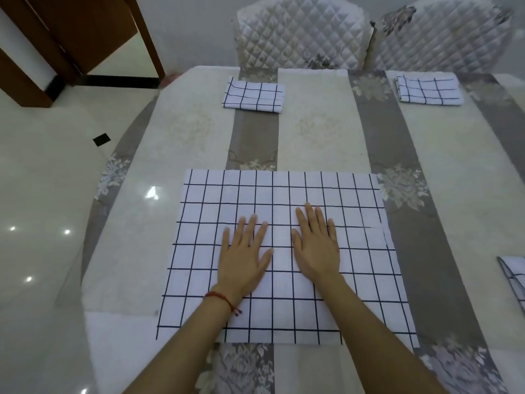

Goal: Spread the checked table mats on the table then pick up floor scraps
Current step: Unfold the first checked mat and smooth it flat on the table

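A white mat with a dark blue check [355, 251] lies spread flat on the near part of the table [454, 180]. My left hand [244, 257] and my right hand [316, 245] press palm-down on its middle, fingers apart, holding nothing. A folded checked mat [253, 94] sits at the far left of the table. Another folded one [429, 90] lies at the far right. A corner of a third folded mat [515, 275] shows at the right edge. A small dark scrap [101, 139] lies on the pale floor to the left.
The table has a glass top over a beige and grey striped floral cloth. Two quilted chairs [298, 32] [443, 38] stand behind its far edge. A brown wooden door frame [147, 35] stands at the back left on the glossy floor [42, 194].
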{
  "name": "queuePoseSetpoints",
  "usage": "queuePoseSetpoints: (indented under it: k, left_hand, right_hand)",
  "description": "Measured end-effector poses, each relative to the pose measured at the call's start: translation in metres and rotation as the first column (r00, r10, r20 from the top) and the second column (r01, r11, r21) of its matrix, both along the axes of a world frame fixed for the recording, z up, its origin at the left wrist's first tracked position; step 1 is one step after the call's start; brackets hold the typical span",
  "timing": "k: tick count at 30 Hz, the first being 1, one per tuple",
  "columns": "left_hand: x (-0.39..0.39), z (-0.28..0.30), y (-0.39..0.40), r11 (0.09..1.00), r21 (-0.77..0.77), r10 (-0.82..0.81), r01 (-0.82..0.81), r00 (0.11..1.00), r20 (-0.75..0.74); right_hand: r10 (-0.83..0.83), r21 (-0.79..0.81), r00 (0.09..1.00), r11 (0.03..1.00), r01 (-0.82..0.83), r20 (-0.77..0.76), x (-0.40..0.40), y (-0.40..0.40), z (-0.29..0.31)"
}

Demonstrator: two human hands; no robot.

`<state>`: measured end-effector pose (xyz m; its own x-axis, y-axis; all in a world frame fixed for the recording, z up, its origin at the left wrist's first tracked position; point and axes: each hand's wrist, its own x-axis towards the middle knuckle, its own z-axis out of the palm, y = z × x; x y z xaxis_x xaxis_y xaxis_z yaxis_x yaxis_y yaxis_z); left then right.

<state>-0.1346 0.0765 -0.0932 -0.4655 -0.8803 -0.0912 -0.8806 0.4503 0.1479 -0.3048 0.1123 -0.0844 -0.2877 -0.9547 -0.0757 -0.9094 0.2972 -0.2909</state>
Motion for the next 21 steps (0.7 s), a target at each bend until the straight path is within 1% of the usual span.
queuePoseSetpoints:
  k: [5,10,12,14,16,18,21]
  left_hand:
    - [0.044,0.001,-0.011,0.992,-0.024,0.123,-0.126,0.989,-0.076]
    - [0.048,0.002,-0.011,0.988,0.008,0.154,-0.154,0.983,-0.105]
    - [0.048,0.004,-0.010,0.988,0.036,0.156,-0.153,0.982,-0.106]
    - [0.050,0.010,-0.008,0.987,0.066,0.155,-0.149,0.983,-0.100]
    - [0.053,0.017,-0.005,0.986,0.075,0.157,-0.148,0.979,-0.130]
    - [0.051,0.025,0.002,0.987,0.072,0.152,-0.141,0.969,-0.193]
    - [0.039,0.037,0.018,0.991,0.084,0.126,-0.107,0.956,-0.264]
  right_hand:
    - [-0.002,-0.004,1.000,1.000,0.002,0.017,0.000,0.000,-0.001]
    - [0.018,0.030,1.000,0.999,-0.019,0.025,-0.002,0.001,0.001]
    - [0.045,0.071,0.994,0.996,-0.052,0.103,-0.007,0.001,0.006]
    - [0.025,0.095,0.963,0.994,-0.052,0.267,-0.013,0.005,0.017]
    - [-0.025,0.072,0.916,0.997,-0.005,0.399,-0.018,0.018,0.033]
    - [-0.082,0.060,0.889,0.996,0.061,0.451,-0.021,0.041,0.049]
    - [-0.174,0.064,0.874,0.985,0.162,0.454,-0.021,0.083,0.064]
